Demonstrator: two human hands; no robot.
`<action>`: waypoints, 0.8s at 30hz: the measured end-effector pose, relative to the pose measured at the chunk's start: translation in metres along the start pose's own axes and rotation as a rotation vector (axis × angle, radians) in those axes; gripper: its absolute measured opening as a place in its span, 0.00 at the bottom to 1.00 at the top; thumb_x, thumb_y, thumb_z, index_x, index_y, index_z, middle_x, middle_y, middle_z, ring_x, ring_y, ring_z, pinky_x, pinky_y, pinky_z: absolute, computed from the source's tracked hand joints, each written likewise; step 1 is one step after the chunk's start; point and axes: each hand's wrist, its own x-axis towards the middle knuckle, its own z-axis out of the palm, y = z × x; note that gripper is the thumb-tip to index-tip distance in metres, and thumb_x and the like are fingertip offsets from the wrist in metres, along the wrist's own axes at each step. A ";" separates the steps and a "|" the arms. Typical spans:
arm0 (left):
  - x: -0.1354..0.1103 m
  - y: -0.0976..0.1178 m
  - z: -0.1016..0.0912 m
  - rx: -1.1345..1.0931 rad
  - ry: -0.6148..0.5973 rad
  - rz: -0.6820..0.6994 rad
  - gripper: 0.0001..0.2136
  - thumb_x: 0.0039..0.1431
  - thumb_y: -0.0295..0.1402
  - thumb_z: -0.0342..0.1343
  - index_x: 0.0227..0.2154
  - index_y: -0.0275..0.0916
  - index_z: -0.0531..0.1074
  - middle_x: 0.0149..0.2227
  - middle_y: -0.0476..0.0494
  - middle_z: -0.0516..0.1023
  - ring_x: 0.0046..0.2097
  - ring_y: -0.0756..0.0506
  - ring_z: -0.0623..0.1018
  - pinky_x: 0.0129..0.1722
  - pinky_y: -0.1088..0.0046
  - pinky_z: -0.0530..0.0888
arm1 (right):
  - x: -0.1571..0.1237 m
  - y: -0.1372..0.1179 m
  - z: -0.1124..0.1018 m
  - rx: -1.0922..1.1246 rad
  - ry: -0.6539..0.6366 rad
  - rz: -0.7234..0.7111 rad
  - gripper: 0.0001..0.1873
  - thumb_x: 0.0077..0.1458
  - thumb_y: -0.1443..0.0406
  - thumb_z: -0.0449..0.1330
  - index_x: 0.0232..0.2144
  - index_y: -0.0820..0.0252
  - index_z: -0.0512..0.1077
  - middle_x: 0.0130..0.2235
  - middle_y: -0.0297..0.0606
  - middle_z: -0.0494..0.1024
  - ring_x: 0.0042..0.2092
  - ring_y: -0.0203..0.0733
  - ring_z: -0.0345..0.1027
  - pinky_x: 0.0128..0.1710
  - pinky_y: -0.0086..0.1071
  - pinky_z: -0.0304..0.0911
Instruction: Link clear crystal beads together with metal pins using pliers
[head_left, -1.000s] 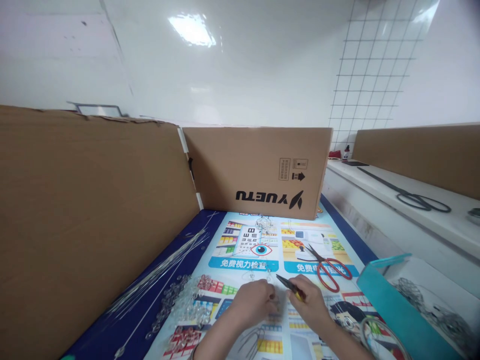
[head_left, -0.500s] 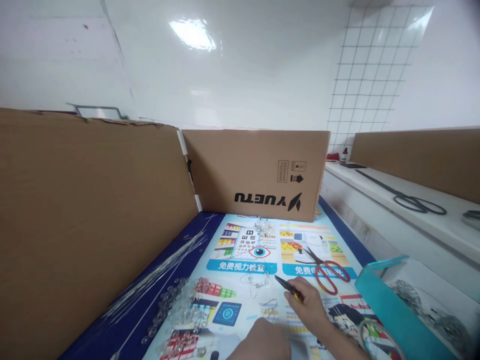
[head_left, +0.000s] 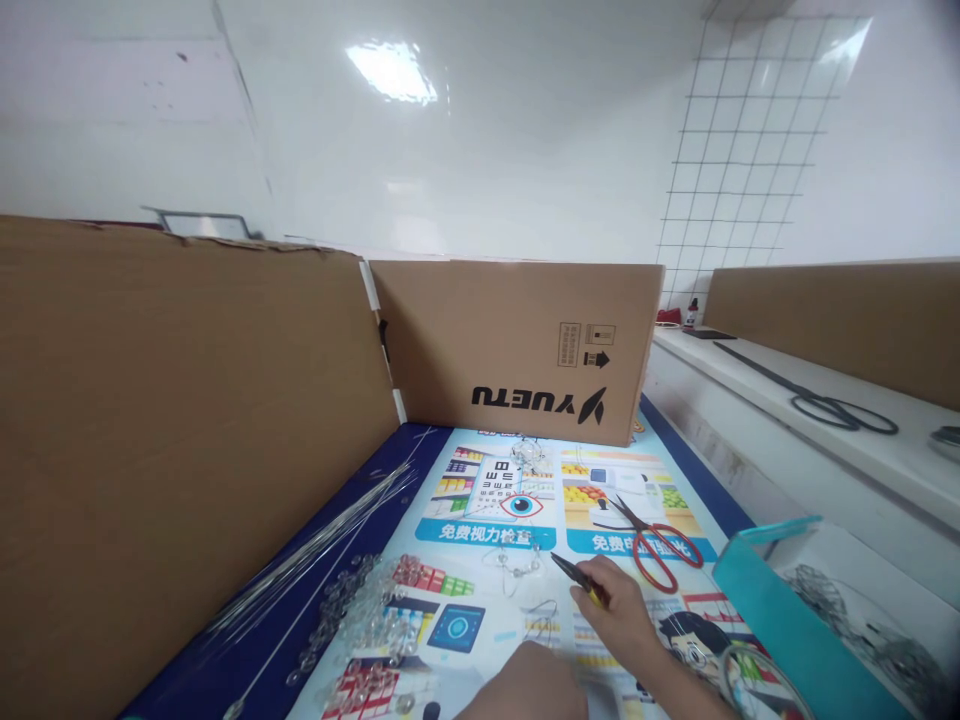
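Left hand of the person has drawn back since one second ago, from the middle of the surface to the lower edge of my view; its fingers are hidden, so I cannot tell if they hold something. Right hand remains almost at the same place, and it grips the pliers, whose dark tip points away and to the left. Near this tip lies the beaded wire, on the printed sheet. One bent wire lies just beyond the left hand. The red-handled scissors rest beyond the right hand, the clear beads lie scattered at the left, and the teal box stands at the right
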 end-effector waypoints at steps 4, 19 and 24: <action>0.017 0.004 0.000 0.050 -0.066 -0.010 0.11 0.60 0.34 0.50 0.44 0.39 0.67 0.45 0.42 0.70 0.42 0.46 0.73 0.40 0.65 0.72 | 0.000 0.000 0.000 0.016 -0.003 0.018 0.09 0.51 0.63 0.55 0.34 0.59 0.70 0.29 0.34 0.66 0.28 0.36 0.59 0.27 0.29 0.57; -0.009 0.007 -0.003 0.121 0.065 0.078 0.11 0.61 0.35 0.49 0.45 0.40 0.66 0.48 0.42 0.68 0.44 0.46 0.72 0.42 0.64 0.71 | 0.000 0.002 0.000 0.018 -0.012 0.032 0.08 0.50 0.65 0.56 0.35 0.58 0.70 0.30 0.35 0.67 0.28 0.37 0.60 0.28 0.30 0.57; 0.002 0.001 0.001 0.105 0.092 0.135 0.11 0.60 0.35 0.49 0.45 0.39 0.66 0.46 0.42 0.69 0.43 0.47 0.72 0.41 0.65 0.72 | 0.000 0.004 0.001 0.021 -0.003 0.033 0.09 0.50 0.65 0.56 0.35 0.58 0.71 0.31 0.35 0.68 0.28 0.36 0.61 0.28 0.30 0.57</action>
